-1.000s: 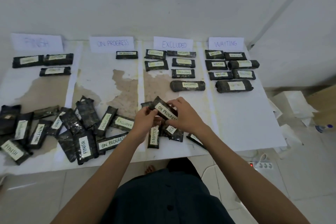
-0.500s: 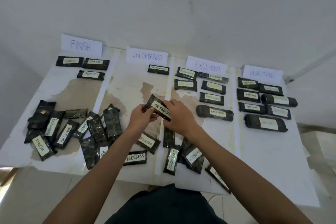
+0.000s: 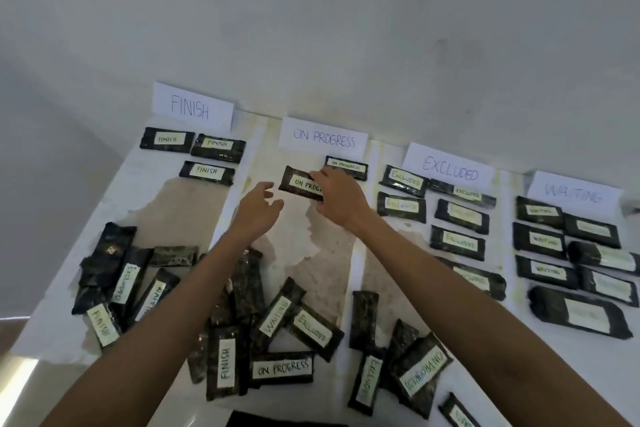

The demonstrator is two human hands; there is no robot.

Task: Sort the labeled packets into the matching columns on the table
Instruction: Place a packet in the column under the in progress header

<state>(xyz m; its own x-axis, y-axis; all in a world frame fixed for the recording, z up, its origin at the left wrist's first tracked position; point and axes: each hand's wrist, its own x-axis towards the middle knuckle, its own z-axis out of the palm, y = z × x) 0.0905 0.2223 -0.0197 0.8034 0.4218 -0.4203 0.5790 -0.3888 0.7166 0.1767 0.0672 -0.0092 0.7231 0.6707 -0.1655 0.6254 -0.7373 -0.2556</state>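
Right hand (image 3: 341,199) pinches ON PROGRESS packet (image 3: 300,183) in the ON PROGRESS column; left hand (image 3: 258,210) relaxed, empty, just beside it.

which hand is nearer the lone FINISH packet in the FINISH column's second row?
Left. The left hand hovers open, right of and below that FINISH packet, not touching it; the right hand is farther right, gripping an ON PROGRESS packet.

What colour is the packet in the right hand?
The packet is black with a pale label; head view.

Dim flat light, soft blur, wide-angle edge distortion
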